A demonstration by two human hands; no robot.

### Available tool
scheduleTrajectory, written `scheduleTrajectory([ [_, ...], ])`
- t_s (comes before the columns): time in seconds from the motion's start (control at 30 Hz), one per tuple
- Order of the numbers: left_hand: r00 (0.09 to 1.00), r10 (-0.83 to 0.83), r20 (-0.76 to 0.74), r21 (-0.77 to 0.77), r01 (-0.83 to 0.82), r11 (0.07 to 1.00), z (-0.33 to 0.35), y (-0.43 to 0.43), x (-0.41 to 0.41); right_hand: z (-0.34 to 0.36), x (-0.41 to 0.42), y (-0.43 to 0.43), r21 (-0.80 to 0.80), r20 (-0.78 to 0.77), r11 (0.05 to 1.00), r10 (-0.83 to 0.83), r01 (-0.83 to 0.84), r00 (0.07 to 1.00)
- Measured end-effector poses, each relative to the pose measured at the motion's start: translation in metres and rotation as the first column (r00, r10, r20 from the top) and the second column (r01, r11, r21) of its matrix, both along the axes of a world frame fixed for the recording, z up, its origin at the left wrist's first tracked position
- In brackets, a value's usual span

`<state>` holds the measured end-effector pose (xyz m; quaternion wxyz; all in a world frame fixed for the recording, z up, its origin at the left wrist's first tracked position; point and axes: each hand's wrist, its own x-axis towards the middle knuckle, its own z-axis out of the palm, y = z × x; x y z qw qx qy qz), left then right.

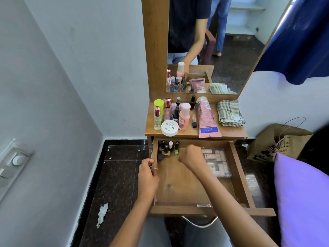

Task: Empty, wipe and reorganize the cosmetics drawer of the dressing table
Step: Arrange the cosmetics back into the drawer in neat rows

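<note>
Gripping the drawer (238,175) wall, my left hand (147,175) steadies it; my right hand (191,156) is fisted, contents unclear. Nail polish bottles (168,148) cluster back-left: small, glassy, fragile; pinch by caps.

A home bedroom is showing here. A mirrored dressing table (195,133) is standing by a purple pillow (302,198) (cosmetics crowding its top).

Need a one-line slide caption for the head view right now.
Left hand grips the open drawer's side while right hand reaches beside nail polish bottles.
</note>
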<state>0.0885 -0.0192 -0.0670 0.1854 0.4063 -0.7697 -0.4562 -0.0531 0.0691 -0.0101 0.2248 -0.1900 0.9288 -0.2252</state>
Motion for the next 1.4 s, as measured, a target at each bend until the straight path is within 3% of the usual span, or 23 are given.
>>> scheduleTrajectory([
  [0.1, 1.000, 0.005, 0.001, 0.005, -0.006, 1.000, -0.001, 0.000, 0.000, 0.051, -0.003, 0.029, 0.027, 0.116, 0.999, 0.042, -0.045, 0.992],
  [0.2, 1.000, 0.012, 0.008, 0.003, -0.012, 1.000, 0.000, 0.001, -0.001, 0.107, -0.032, 0.039, -0.197, -0.136, 0.980, -0.044, 0.017, 0.990],
  [0.3, 1.000, 0.014, 0.013, 0.007, -0.014, 1.000, 0.002, 0.003, -0.001, 0.133, -0.084, 0.015, -0.393, -0.399, 0.920, -0.172, 0.001, 0.901],
  [0.4, 1.000, 0.009, 0.016, 0.006, -0.010, 1.000, 0.004, 0.003, -0.001, 0.122, -0.134, -0.020, -0.357, -0.470, 0.932, -0.118, -0.066, 0.875],
  [0.57, 0.999, 0.001, 0.032, 0.002, -0.001, 1.000, 0.008, 0.003, 0.000, 0.096, -0.169, -0.054, -0.131, -0.487, 0.973, 0.104, -0.190, 0.867],
  [0.77, 0.999, 0.002, 0.041, -0.002, -0.002, 1.000, 0.009, 0.003, -0.001, 0.074, -0.177, -0.061, -0.105, -0.482, 0.974, 0.125, -0.198, 0.867],
  [0.9, 0.999, 0.001, 0.038, -0.002, -0.001, 1.000, 0.008, 0.002, 0.000, 0.075, -0.173, -0.054, -0.161, -0.535, 0.969, 0.072, -0.185, 0.842],
  [1.07, 0.999, 0.004, 0.033, 0.004, -0.004, 1.000, 0.005, 0.002, -0.001, 0.105, -0.135, -0.020, -0.437, -0.636, 0.881, -0.160, -0.181, 0.755],
  [1.2, 1.000, 0.003, 0.023, 0.000, -0.003, 1.000, 0.004, 0.002, -0.001, 0.137, -0.070, 0.030, -0.578, -0.603, 0.795, -0.262, -0.186, 0.753],
  [1.4, 1.000, 0.011, 0.006, 0.024, -0.011, 1.000, 0.005, 0.002, -0.001, 0.079, 0.006, 0.052, -0.507, -0.324, 0.851, -0.046, -0.132, 0.945],
])
